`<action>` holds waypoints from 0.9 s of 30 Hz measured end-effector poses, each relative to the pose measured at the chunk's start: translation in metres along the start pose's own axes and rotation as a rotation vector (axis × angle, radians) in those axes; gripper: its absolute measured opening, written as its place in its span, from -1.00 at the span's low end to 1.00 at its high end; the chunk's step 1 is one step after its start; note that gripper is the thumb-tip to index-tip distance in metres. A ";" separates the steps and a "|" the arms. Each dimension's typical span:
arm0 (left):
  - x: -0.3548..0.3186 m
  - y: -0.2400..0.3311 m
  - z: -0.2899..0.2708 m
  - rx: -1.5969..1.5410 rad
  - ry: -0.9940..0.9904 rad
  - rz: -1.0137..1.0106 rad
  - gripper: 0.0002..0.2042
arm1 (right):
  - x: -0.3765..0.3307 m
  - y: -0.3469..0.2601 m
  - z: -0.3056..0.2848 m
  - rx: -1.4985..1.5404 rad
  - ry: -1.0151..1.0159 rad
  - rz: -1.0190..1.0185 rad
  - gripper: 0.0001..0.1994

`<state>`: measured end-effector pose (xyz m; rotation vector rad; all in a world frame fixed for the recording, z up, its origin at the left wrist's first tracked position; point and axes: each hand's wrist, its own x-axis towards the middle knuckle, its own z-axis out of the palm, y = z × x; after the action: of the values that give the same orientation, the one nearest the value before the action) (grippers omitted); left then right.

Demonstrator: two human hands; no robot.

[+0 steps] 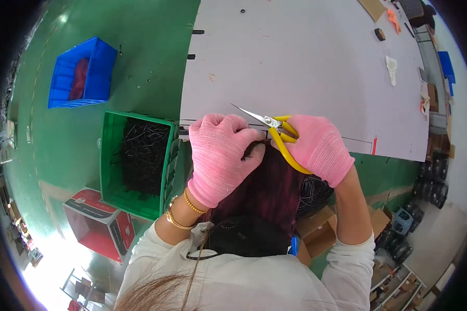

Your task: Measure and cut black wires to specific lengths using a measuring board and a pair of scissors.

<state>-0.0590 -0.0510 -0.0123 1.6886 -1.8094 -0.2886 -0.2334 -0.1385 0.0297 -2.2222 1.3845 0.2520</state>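
Observation:
My left hand (223, 155), in a pink knit glove, is closed at the table's near edge, thumb and fingers pinched together. A small dark piece shows by the fingertips, too hidden to name. My right hand (319, 147), gloved the same way, grips yellow-handled scissors (269, 121). Their slim silver blades point up and left, over the table and just beyond my left fingertips. The blades look closed or nearly so. Dark maroon cloth (267, 186) hangs below, between my forearms.
The pale table (306, 67) stretches ahead, with a tape roll (380, 34) and a white scrap (391, 70) at its right. To my left stand a green crate (106, 155) of thin black pieces, a blue crate (101, 72) and a red-grey carton (93, 223). Brown cartons (316, 233) lie below right.

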 end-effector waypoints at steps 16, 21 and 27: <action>0.002 0.004 0.004 0.079 0.002 -0.011 -0.82 | -0.003 -0.006 -0.006 0.026 -0.031 0.021 -0.69; 0.006 0.005 0.003 0.087 -0.029 -0.019 -0.83 | -0.011 -0.003 -0.002 0.065 0.058 -0.057 -0.73; 0.008 0.001 0.001 0.062 -0.087 0.025 -0.80 | -0.028 0.011 -0.002 0.281 0.141 -0.213 -0.78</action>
<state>-0.0606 -0.0583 -0.0105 1.7184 -1.9202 -0.3020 -0.2564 -0.1213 0.0396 -2.1580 1.1575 -0.1674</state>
